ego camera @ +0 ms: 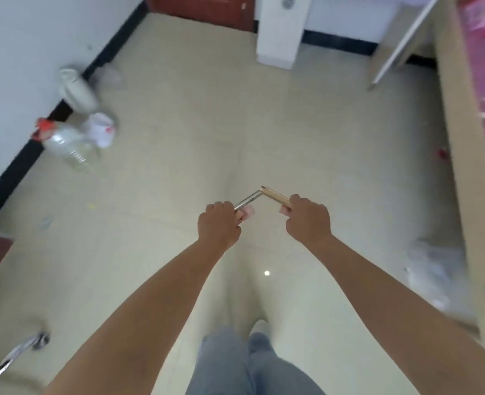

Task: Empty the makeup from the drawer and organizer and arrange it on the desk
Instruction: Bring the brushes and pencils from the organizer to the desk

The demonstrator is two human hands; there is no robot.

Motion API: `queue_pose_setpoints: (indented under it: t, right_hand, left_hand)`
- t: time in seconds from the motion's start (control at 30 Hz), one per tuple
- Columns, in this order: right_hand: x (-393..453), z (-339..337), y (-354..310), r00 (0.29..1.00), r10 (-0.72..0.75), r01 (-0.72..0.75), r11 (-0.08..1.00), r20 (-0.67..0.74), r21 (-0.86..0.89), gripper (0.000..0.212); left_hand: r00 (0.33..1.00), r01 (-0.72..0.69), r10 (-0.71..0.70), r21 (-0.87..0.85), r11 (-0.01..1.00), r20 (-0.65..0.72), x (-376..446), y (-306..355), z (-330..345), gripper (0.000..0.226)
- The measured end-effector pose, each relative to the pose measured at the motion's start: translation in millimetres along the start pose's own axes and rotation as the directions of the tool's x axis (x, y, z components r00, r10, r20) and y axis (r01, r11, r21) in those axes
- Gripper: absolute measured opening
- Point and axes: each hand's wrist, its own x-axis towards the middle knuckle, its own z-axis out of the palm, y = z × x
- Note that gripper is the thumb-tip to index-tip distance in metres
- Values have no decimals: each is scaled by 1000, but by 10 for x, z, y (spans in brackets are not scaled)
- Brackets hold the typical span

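While each hand's grip closes, silver tube meets gold tube beyond them.

The tiled floor ahead lies open — wide room in the middle. On the left, by the wall, stand a clear plastic bottle, a white bag and a pale jug. A white cabinet blocks the far end; a bed frame lines the right side.
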Motion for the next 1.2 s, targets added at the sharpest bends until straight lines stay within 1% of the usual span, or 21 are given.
queue_pose_setpoints:
  t: [0.2, 0.33, 0.5, 0.6, 0.73, 0.77, 0.87, 0.93, 1.0, 1.07, 1.13, 1.2]
  right_hand:
    - [1414, -420, 922, 983, 183, -183, 983, 16, -8, 27]
    - [2573, -804, 1353, 952, 306, -307, 951, 25, 47, 24]
    - [3855, -1373, 1845, 910, 410, -416, 897, 67, 154, 18]
    - [4596, -1633, 2231, 889, 452, -457, 862, 78, 217, 5]
    - [5719, -1944, 2889, 877, 478, -472, 844, 40, 256, 6]
    - [5957, -2021, 3037, 881, 473, -462, 848, 23, 259, 3]
    - [6842, -2284, 3570, 892, 451, -427, 864, -32, 268, 3]
    - [7397, -2502, 3874, 887, 459, -424, 855, -55, 298, 5]
    - [7903, -2709, 4104, 883, 463, -418, 848, -72, 327, 7]
    - [8419, -2883, 4311, 884, 462, -406, 838, -76, 364, 5]
    - [8957, -3042, 4510, 886, 457, -393, 829, -76, 399, 6]
    - [9525, -3182, 4730, 887, 453, -374, 820, -91, 433, 3]
  left_hand:
    - [983, -183, 185, 130, 975, -7, 1728, 865, -585, 35]
    - [961, -270, 277, 162, 949, -17, 2971, 1284, -1155, 35]
    - [941, -330, 339, 194, 924, -13, 4357, 1839, -1939, 36]
    - [933, -346, 360, 223, 911, -20, 5186, 2237, -2294, 35]
    - [923, -362, 382, 228, 904, -48, 6339, 2866, -2723, 36]
    - [924, -358, 380, 232, 904, -54, 6577, 3009, -2828, 36]
    - [931, -339, 358, 201, 919, -66, 7391, 3505, -3146, 36]
    - [936, -332, 346, 165, 929, -65, 7883, 3797, -3372, 34]
    - [938, -331, 340, 128, 935, -60, 8312, 4023, -3588, 31]
    - [940, -327, 334, 99, 940, -63, 8760, 4216, -3782, 28]
    - [944, -315, 322, 87, 945, -73, 9259, 4406, -3987, 28]
    - [946, -307, 313, 76, 949, -89, 9823, 4597, -4196, 29]
